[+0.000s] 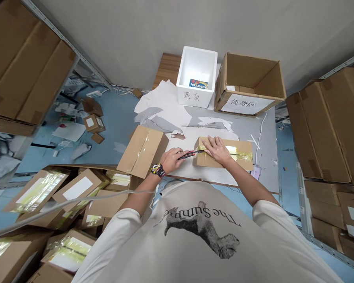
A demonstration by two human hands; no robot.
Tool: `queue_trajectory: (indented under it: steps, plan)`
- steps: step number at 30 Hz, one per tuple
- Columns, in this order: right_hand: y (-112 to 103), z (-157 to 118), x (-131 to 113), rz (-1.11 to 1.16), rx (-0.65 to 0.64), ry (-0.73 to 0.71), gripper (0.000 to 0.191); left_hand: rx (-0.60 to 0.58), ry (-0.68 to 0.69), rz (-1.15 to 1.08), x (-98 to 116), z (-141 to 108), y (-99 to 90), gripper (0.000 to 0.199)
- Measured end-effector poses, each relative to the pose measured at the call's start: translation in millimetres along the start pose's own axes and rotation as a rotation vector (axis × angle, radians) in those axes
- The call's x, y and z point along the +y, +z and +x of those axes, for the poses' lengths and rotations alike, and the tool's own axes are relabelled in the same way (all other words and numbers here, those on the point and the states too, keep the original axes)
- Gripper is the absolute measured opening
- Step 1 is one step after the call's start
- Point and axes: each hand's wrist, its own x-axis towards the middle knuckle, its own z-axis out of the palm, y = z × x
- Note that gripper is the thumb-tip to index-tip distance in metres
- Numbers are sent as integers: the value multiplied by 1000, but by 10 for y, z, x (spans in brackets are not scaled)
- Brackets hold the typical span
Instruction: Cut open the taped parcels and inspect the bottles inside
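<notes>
A taped carton [243, 144] lies on the worktable [262, 129] in front of the person, its long axis running left to right across the body. Yellow tape runs lengthwise over it, past a white label. The right hand [217, 151] is the nearer one: it rests on the carton's left part, palm down, fingers slightly apart and laid on the cardboard rather than gripping.

The left hand [171, 159] is just beyond the carton's left end, fingers closed around a slim red-and-black tool [187, 155]. The tool points rightward, roughly in line with the carton's long axis, and its tip reaches the taped left end, close beside the right fingers. Whether the tip touches the tape or is under it, I cannot tell.

Left of these, apart from the taped carton, a second carton [138, 151] sits at a slant, a strip of clear tape along its top. Beyond the hands, by the wall, stand a white foam box [206, 98] with a colourful item inside and, to its right, an open cardboard box [279, 94] with a handwritten sign. Many parcels [79, 188] are heaped at lower left.
</notes>
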Motion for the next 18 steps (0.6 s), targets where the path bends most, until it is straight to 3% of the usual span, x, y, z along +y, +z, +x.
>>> queue_trajectory:
  steps: [3,7,11,14,18]
  plan:
    - [-3,-13,-5,30,5,10,61,-17,-9,63,-5,58,-26,51]
    - [-10,-36,-12,70,-2,30,60,104,-125,112,-236,83,-295,52]
    - [-35,-43,-19,77,-2,56,60,73,-122,101,-329,162,-498,51]
    - [-71,-37,-62,71,-5,70,61,127,-187,52,-220,214,-420,54]
    - [-150,-14,-207,17,-31,125,66,255,-277,-127,-98,155,-144,57]
